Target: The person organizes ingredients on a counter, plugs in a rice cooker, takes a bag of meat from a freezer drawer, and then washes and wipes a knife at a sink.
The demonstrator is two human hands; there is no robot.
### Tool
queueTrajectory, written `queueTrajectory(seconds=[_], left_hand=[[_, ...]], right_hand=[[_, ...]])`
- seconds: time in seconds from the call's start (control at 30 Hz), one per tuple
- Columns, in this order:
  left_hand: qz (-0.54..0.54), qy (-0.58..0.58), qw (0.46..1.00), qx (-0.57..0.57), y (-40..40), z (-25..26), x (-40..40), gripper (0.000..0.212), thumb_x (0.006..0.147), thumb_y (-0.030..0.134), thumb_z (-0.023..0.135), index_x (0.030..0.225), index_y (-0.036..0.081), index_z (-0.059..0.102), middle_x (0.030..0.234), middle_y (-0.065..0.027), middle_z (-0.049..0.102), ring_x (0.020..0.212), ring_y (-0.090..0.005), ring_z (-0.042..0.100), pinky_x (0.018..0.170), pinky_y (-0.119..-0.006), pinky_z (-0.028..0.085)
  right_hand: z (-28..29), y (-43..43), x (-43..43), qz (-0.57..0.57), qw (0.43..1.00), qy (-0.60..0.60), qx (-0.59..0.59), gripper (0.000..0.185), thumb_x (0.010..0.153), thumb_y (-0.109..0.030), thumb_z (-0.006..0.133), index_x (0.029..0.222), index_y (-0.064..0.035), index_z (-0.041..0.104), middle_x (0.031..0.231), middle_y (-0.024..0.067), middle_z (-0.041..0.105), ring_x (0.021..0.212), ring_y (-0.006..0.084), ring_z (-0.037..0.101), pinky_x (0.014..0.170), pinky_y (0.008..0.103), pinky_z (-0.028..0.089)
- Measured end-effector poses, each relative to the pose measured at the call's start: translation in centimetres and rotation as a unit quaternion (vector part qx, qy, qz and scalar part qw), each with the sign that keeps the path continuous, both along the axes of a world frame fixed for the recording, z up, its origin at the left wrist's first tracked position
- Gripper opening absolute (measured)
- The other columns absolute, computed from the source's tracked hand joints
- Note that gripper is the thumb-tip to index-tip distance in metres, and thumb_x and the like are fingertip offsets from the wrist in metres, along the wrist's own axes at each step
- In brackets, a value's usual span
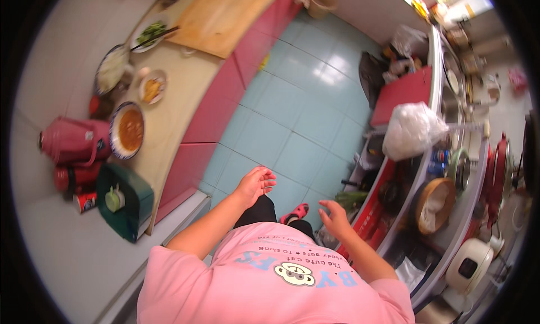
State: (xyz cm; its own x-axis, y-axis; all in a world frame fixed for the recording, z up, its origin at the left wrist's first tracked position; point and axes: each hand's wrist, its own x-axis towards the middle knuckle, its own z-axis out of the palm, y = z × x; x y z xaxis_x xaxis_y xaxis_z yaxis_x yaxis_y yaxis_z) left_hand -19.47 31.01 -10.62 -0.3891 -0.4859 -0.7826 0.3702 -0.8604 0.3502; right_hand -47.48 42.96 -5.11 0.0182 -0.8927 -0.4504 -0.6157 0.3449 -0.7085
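Note:
Over the blue tiled floor [291, 130], my left hand [255, 185] hangs in front of my body, fingers loosely curled and apart, with nothing in it. My right hand [334, 217] is likewise bare and its fingers are spread, near the open shelving on the right. Below them one pink clog [296, 213] shows on a foot. Nearest my left hand is the counter with pink cabinet doors [201, 105]. On that counter sit a blue-rimmed bowl of reddish-brown food [130, 131], a small bowl with yellow food [152, 88] and a plate of chopped greens [148, 34] with dark chopsticks across it.
A wooden board [223, 18] reaches the counter's edge. A pink thermos jug [76, 140] and a green bin-like container [126, 201] stand at the left. On the right, a white plastic bag [411, 132] hangs off the shelving, above a round wooden-rimmed basket [435, 206]. A pink cabinet door [403, 96] projects into the aisle.

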Motion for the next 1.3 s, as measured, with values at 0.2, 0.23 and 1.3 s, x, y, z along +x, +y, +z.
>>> queueTrajectory(seconds=[0.2,0.23,1.3], left_hand=[[0.093,-0.029,0.995,-0.035,4.2,3.8,4.6,0.019,0.096,0.025,0.047,0.099,0.007,0.052,0.096,-0.0087,0.063,0.084,-0.0176,0.061,0.074,-0.031,0.049],[0.119,-0.033,0.992,-0.039,5.7,4.0,5.3,0.019,0.096,0.025,0.047,0.099,0.007,0.052,0.096,-0.0087,0.063,0.084,-0.0176,0.061,0.074,-0.031,0.049],[-0.103,-0.830,0.544,-0.072,73.0,-5.2,49.6,0.063,0.076,0.004,0.057,0.135,0.000,0.034,0.138,-0.0201,0.035,0.127,-0.0348,0.036,0.107,-0.045,0.029]], right_hand=[[1.6,0.1,3.9,0.168,0.982,-0.006,-0.089,0.022,0.083,-0.008,0.061,0.103,0.0006,0.060,0.099,0.0196,0.063,0.094,0.0369,0.059,0.081,0.0384,0.048],[1.6,0.1,4.3,0.193,0.977,-0.011,-0.094,0.022,0.083,-0.008,0.061,0.103,0.0006,0.060,0.099,0.0196,0.063,0.094,0.0369,0.059,0.081,0.0384,0.048],[-5.9,38.0,34.1,0.395,0.918,-0.035,-0.022,0.026,0.084,-0.017,0.060,0.104,-0.0016,0.062,0.103,0.0202,0.062,0.095,0.0386,0.059,0.083,0.0428,0.048]])
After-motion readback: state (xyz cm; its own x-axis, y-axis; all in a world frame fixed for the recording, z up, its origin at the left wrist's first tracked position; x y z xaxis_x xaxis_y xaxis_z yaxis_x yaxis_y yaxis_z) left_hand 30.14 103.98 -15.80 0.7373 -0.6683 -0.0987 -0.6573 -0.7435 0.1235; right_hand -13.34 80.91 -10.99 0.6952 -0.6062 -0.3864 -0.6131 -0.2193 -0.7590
